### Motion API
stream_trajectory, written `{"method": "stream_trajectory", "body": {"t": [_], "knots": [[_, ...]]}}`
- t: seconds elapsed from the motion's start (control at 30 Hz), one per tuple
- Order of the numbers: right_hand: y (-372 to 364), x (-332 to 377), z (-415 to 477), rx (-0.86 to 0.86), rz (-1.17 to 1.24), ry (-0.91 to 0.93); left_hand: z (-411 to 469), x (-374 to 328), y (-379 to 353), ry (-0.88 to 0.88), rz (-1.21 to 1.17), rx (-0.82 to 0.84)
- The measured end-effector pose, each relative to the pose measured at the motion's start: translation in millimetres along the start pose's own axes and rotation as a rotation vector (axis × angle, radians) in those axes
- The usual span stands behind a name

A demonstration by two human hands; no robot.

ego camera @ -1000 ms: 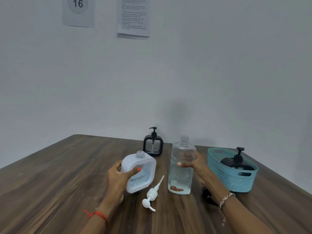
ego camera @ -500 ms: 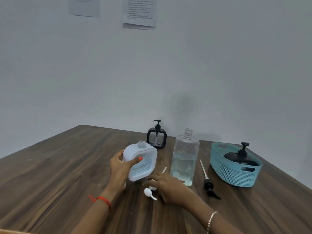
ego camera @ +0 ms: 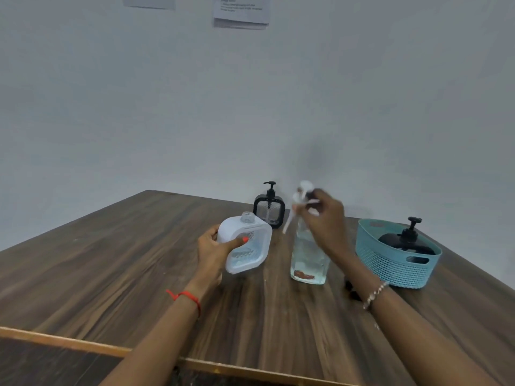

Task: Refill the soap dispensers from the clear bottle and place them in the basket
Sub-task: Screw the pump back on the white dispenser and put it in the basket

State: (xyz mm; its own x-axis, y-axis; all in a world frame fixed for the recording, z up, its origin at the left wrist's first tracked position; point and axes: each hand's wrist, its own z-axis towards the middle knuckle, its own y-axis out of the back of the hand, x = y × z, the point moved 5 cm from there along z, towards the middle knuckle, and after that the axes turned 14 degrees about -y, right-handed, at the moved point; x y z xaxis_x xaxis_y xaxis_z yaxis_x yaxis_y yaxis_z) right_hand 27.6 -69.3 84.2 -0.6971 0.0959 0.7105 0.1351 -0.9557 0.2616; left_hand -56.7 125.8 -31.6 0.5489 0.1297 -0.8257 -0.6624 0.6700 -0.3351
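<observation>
My left hand point(ego camera: 216, 247) grips the white soap dispenser point(ego camera: 252, 243), tilted, with its neck uncapped. Raised above the table, my right hand point(ego camera: 324, 218) holds the white pump point(ego camera: 302, 200), whose tube hangs down to the left; the motion blurs it. The clear bottle point(ego camera: 308, 257) stands upright behind that hand, uncapped and partly filled. A black-framed dispenser point(ego camera: 269, 208) stands at the back by the wall. The teal basket point(ego camera: 390, 263) at the right holds a black dispenser point(ego camera: 407, 240).
The wooden table point(ego camera: 111, 263) runs to a near edge at the bottom. A black pump point(ego camera: 351, 288) lies mostly hidden behind my right forearm. Papers point(ego camera: 241, 11) hang on the white wall.
My right hand let go of the clear bottle, reached down to the white pump on the table and has lifted it up in front of the bottle. The left hand kept the white dispenser.
</observation>
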Motion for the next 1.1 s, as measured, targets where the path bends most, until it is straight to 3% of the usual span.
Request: {"method": "stream_trajectory", "body": {"t": [0.1,0.17,0.53,0.83,1.1], "knots": [[19.0,18.9,28.2,-0.074,0.307,-0.095,-2.2,2.1,-6.5,0.01,0.005,0.016],[22.6,30.9,40.0,-0.063,0.347,-0.096,-3.9,3.7,-11.2,0.026,0.01,0.034],[1.1,39.2,33.2,0.174,0.162,-0.068,-9.6,-2.1,-23.8,0.028,0.026,0.136],[7.0,43.6,38.6,0.114,0.19,-0.044,-15.0,-3.6,-23.6,0.046,0.015,0.157],[-22.5,11.2,12.8,0.237,0.045,-0.16,-16.7,-14.4,-33.9,0.028,-0.013,0.2]]}}
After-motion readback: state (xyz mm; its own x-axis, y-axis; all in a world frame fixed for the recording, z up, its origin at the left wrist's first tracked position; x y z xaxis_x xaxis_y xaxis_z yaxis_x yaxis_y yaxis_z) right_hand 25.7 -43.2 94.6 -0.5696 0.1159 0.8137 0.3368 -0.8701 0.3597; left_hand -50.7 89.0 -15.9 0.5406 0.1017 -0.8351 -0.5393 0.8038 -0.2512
